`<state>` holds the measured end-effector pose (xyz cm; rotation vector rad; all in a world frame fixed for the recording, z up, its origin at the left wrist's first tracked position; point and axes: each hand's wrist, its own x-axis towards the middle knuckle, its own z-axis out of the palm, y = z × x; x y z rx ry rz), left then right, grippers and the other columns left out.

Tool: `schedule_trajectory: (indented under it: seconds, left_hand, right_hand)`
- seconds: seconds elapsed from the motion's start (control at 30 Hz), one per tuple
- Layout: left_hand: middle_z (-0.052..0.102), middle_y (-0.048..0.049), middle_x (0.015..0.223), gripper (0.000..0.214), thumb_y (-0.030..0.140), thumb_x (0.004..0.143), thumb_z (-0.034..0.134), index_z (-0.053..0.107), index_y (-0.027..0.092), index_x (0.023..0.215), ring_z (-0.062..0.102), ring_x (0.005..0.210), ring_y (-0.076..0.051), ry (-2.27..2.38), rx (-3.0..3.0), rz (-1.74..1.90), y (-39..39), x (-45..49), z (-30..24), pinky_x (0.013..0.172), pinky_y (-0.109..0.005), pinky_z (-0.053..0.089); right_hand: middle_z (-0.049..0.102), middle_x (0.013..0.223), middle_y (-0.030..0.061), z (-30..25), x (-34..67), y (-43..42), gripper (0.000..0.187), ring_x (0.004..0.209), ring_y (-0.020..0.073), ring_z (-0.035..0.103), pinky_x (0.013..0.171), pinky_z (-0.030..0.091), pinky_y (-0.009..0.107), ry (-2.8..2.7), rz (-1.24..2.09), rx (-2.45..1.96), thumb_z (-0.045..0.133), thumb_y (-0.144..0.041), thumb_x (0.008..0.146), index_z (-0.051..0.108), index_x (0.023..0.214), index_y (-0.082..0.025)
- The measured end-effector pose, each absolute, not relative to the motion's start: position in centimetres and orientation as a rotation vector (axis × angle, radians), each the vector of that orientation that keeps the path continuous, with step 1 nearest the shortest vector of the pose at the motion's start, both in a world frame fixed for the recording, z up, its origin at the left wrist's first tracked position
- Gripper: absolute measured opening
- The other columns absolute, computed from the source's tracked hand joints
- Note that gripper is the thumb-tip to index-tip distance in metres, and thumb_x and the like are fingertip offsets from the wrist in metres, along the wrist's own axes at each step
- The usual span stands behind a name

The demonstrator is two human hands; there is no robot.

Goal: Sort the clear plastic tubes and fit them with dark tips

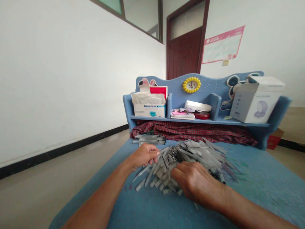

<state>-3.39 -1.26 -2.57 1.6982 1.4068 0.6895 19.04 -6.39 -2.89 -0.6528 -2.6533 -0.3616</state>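
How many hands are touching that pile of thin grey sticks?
2. The left hand rests on the left edge of the pile of thin grey plastic sticks; the right hand lies on its near side. None seems hidden.

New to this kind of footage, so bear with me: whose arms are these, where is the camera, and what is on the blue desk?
No machine here: a person wears a camera on the head, looking forward and down, so both bare arms are their own. The left hand and right hand lie with curled fingers on a loose pile of thin grey sticks on the blue desk; whether either grips any cannot be told. A small tidy bundle of such sticks lies behind the left hand. At the back, a blue shelf carries a yellow clock and a white box.
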Motion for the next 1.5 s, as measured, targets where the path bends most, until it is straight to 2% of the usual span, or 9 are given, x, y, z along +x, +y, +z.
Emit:
schedule_trajectory:
  seconds: [0.27, 0.47, 0.7, 0.83, 1.03, 1.23, 1.37, 1.5]
  left_hand:
    - [0.062, -0.0021, 0.061, 0.027, 0.04, 0.068, 0.055, 0.059, 0.013, 0.069, 0.046, 0.044, -0.008, 1.429, 1.707, 0.694, -0.9, -3.1, -2.4, 0.037, -0.016, 0.03]
    - [0.063, -0.0025, 0.061, 0.029, 0.042, 0.067, 0.057, 0.06, 0.013, 0.069, 0.046, 0.045, -0.008, 1.411, 1.714, 0.694, -0.7, -3.0, -2.2, 0.036, -0.016, 0.03]
    - [0.063, -0.0024, 0.062, 0.028, 0.039, 0.067, 0.059, 0.06, 0.012, 0.074, 0.048, 0.046, -0.009, 1.389, 1.669, 0.784, -0.9, -2.7, -2.1, 0.037, -0.016, 0.032]
    - [0.063, -0.0021, 0.062, 0.026, 0.037, 0.068, 0.059, 0.06, 0.012, 0.074, 0.048, 0.046, -0.008, 1.361, 1.624, 0.869, -1.4, -2.4, -1.6, 0.038, -0.016, 0.032]
    - [0.062, -0.0021, 0.064, 0.018, 0.028, 0.072, 0.062, 0.059, 0.011, 0.072, 0.048, 0.047, -0.007, 1.221, 1.477, 1.025, -1.9, -2.2, -1.0, 0.04, -0.015, 0.034]
    - [0.064, -0.0027, 0.071, 0.012, 0.017, 0.073, 0.063, 0.058, 0.012, 0.082, 0.055, 0.057, -0.009, 0.833, 1.187, 1.244, -2.4, -1.7, -0.8, 0.05, -0.019, 0.046]
    - [0.067, -0.0067, 0.081, 0.005, 0.011, 0.078, 0.058, 0.056, 0.011, 0.083, 0.062, 0.068, -0.012, 0.674, 1.061, 1.321, -3.0, -1.0, -0.8, 0.064, -0.026, 0.053]
    - [0.068, -0.0094, 0.089, 0.005, 0.009, 0.082, 0.053, 0.055, 0.012, 0.086, 0.066, 0.079, -0.016, 0.55, 1.012, 1.342, -3.5, -0.4, -1.0, 0.074, -0.031, 0.054]
  right_hand:
    - [0.055, 0.06, -0.0018, 1.9, 23.5, -5.8, 0.021, 0.054, 0.0082, 0.046, 0.052, 0.029, 0.022, -2.512, 0.216, -1.022, 0.048, -0.018, 0.084, 0.056, 0.064, -0.017]
    - [0.057, 0.059, -0.0027, -0.5, 27.4, -6.5, 0.015, 0.054, 0.0087, 0.048, 0.053, 0.033, 0.021, -2.53, 0.492, -1.231, 0.052, -0.011, 0.075, 0.06, 0.065, -0.018]
    - [0.057, 0.058, -0.0009, -3.1, 28.3, -6.8, 0.016, 0.054, 0.0108, 0.051, 0.053, 0.035, 0.022, -2.514, 0.426, -1.355, 0.052, -0.012, 0.076, 0.056, 0.063, -0.019]
    - [0.058, 0.06, 0.0002, -3.2, 27.8, -6.4, 0.015, 0.056, 0.012, 0.053, 0.054, 0.035, 0.023, -2.489, 0.333, -1.373, 0.05, -0.02, 0.082, 0.058, 0.069, -0.019]
    - [0.061, 0.063, 0.002, -3.0, 28.3, -6.5, 0.027, 0.057, 0.0124, 0.055, 0.057, 0.037, 0.025, -2.38, 0.264, -1.409, 0.041, -0.03, 0.09, 0.062, 0.077, -0.018]
    - [0.057, 0.057, -0.0007, -1.5, 27.2, -7.0, 0.03, 0.05, 0.0099, 0.05, 0.051, 0.034, 0.023, -2.364, 0.299, -1.324, 0.043, -0.034, 0.089, 0.063, 0.073, -0.018]
    - [0.054, 0.056, -0.0018, -0.6, 24.2, -7.2, 0.029, 0.05, 0.0089, 0.047, 0.049, 0.032, 0.022, -2.401, 0.445, -1.199, 0.044, -0.031, 0.087, 0.061, 0.068, -0.017]
    - [0.055, 0.057, -0.0021, -0.7, 19.7, -6.7, 0.023, 0.052, 0.009, 0.048, 0.048, 0.032, 0.02, -2.323, 0.626, -1.097, 0.049, -0.032, 0.084, 0.061, 0.072, -0.017]
